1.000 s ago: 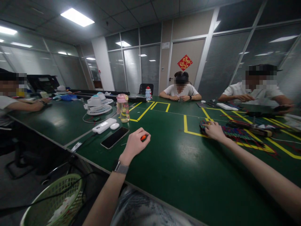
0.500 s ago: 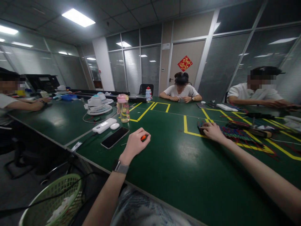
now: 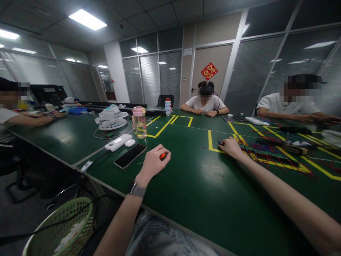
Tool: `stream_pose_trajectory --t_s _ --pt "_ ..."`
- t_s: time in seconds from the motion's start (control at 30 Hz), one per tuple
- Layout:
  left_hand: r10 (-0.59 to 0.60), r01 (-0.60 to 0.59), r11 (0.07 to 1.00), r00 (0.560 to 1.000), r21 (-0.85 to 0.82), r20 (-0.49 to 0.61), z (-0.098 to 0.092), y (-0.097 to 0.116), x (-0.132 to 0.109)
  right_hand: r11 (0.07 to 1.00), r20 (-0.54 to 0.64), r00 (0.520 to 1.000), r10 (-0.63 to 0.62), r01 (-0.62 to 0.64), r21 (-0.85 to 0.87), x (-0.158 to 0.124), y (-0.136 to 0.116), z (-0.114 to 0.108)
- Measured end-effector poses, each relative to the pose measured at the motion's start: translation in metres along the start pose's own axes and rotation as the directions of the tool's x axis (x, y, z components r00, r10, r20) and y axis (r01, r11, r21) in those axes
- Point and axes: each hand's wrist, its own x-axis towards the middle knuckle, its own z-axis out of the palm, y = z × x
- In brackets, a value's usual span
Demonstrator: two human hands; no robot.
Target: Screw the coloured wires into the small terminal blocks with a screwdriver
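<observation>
My left hand [image 3: 153,163] rests on the green table [image 3: 191,185], its fingers curled around a small tool with an orange handle [image 3: 162,155]. A watch sits on that wrist. My right hand [image 3: 230,145] reaches far forward and grips the near end of a long bundle of multicoloured wires [image 3: 262,150] lying across the yellow floor-tape lines [image 3: 210,142]. What exactly the fingers pinch is hidden under the hand.
A black phone [image 3: 130,155], a white power bank [image 3: 118,142] and a white earbud case [image 3: 130,142] lie left of my left hand. A pink-capped bottle [image 3: 139,122] and small fans [image 3: 109,119] stand behind. Three other people sit around the table. A green basket [image 3: 60,227] stands on the floor.
My right hand has slid to the left, dragging the near end of the wire bundle with it. My left hand has stayed put.
</observation>
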Motion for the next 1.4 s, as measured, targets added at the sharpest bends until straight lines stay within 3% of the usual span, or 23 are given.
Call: stream_pose_trajectory --t_s 0.13,0.27,0.3,0.4,0.47,0.57,0.67,0.77,1.07,1.23,1.4 --pt "0.002 -0.002 1.000 1.000 0.020 0.008 0.000 0.001 -0.001 0.996 0.041 0.999 -0.025 0.022 0.088 0.000 -0.027 -0.001" --pt "0.007 -0.008 1.000 1.000 0.023 0.023 -0.001 0.007 0.000 0.953 0.043 0.979 -0.199 0.183 0.241 -0.025 -0.076 -0.006" --pt "0.014 -0.014 1.000 1.000 -0.009 0.018 -0.002 0.010 0.002 0.925 0.029 0.966 -0.258 0.239 0.295 -0.035 -0.090 -0.009" --pt "0.021 -0.035 0.975 0.998 -0.221 -0.064 -0.005 0.023 0.011 0.693 -0.121 0.874 -0.471 0.452 0.561 -0.071 -0.127 -0.023" --pt "-0.046 -0.014 0.893 0.991 -0.449 -0.123 -0.004 0.034 0.020 0.593 -0.148 0.822 -0.549 0.509 0.624 -0.092 -0.144 -0.033" --pt "-0.198 0.027 0.647 0.971 -0.762 -0.134 0.003 0.052 0.033 0.495 -0.163 0.767 -0.620 0.544 0.677 -0.112 -0.159 -0.045" --pt "-0.308 0.028 0.438 0.944 -0.899 -0.121 0.015 0.067 0.039 0.469 -0.159 0.767 -0.621 0.527 0.709 -0.118 -0.163 -0.048" --pt "-0.332 0.008 0.375 0.935 -0.927 -0.126 0.025 0.078 0.036 0.474 -0.138 0.788 -0.600 0.489 0.733 -0.116 -0.163 -0.046" --pt "-0.255 -0.008 0.421 0.959 -0.907 -0.126 0.033 0.079 0.027 0.424 -0.023 0.856 -0.516 0.279 0.862 -0.110 -0.164 -0.041" --pt "-0.248 -0.007 0.429 0.961 -0.903 -0.125 0.035 0.079 0.027 0.379 0.072 0.864 -0.499 0.142 0.914 -0.107 -0.166 -0.041" --pt "-0.237 -0.017 0.449 0.962 -0.893 -0.138 0.036 0.079 0.025 0.364 0.100 0.860 -0.500 0.105 0.925 -0.106 -0.166 -0.039"
